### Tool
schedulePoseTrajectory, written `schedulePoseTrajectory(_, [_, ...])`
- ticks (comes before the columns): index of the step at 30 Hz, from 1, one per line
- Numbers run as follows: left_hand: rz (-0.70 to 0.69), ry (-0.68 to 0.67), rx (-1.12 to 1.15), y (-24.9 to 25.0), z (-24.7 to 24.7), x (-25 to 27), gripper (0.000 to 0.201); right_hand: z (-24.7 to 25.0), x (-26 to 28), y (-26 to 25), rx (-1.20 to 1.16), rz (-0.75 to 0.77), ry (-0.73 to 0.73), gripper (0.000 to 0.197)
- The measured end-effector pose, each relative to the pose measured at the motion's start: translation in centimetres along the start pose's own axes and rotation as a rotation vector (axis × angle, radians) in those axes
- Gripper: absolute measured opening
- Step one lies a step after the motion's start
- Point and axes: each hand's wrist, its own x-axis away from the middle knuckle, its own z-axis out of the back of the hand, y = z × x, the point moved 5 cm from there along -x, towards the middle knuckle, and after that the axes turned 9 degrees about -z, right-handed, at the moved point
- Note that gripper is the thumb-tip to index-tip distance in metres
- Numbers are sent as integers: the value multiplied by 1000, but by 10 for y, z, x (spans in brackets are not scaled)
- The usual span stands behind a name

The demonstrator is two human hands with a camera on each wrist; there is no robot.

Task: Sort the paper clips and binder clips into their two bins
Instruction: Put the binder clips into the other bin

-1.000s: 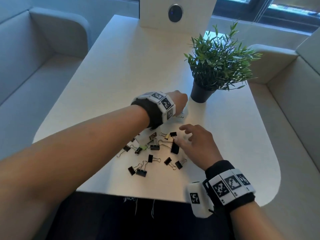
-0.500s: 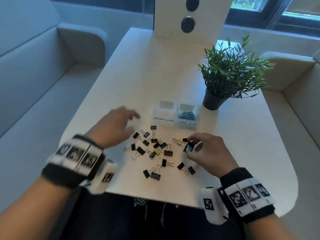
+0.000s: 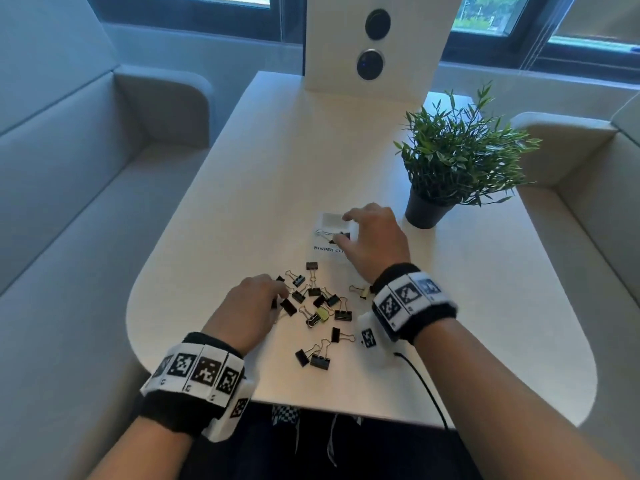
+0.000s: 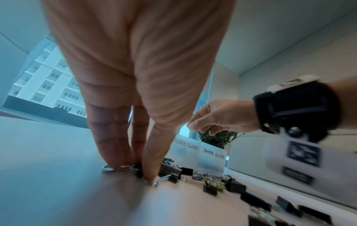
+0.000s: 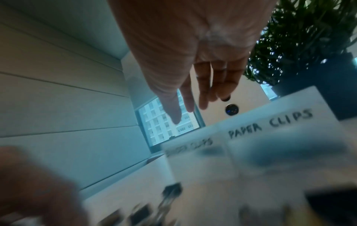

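Observation:
Two frosted bins stand side by side on the white table [image 3: 221,258]. The one labelled binder clips [image 3: 323,250] [image 4: 183,150] has a black binder clip [image 3: 341,236] at its opening. The paper clips bin [image 4: 212,159] [image 5: 270,146] is hidden under my right hand in the head view. My right hand [image 3: 344,228] [image 5: 189,113] hovers over the bins with straight fingers and holds nothing. Several black binder clips [image 3: 315,303] lie scattered nearer me. My left hand [image 3: 278,294] [image 4: 135,169] pinches one binder clip [image 4: 138,172] against the table at the pile's left edge.
A potted plant [image 3: 450,161] stands just right of the bins. A white upright panel [image 3: 374,43] closes the table's far end. Grey sofas [image 3: 69,188] flank both sides. A pale yellow-green clip [image 3: 323,313] lies in the pile. A black cable [image 3: 426,386] hangs from my right wrist.
My right hand carried a black binder clip from the pile to the binder clips bin and let it go. My left hand came down onto the pile's left side and pinched a clip.

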Motion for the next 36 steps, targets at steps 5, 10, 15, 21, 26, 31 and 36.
schedulePoseTrajectory(5, [1,18,31,5,12,-1,26,-28,42,-9,-35,167,-286,22])
schedulePoseTrajectory(10, [-119,236,127,44,56,-45,26,-49,49,-2,59,111,-446,24])
schedulePoseTrajectory(15, [-142,229,177,68,59,-105,27,-48,47,3,-72,70,-402,18])
schedulePoseTrajectory(21, [-78,200,40,51,64,-98,36,-37,50,12,-206,62,-301,24])
schedulePoseTrajectory(26, [127,-144,-173,25,40,-64,34,2,16,-2,-353,91,29,19])
schedulePoseTrajectory(31, [173,-269,-231,18,16,-58,29,-2,-14,-8,-259,86,31,14])
schedulePoseTrajectory(36, [201,-231,-179,15,17,-52,25,-22,17,-17,-195,261,-71,17])
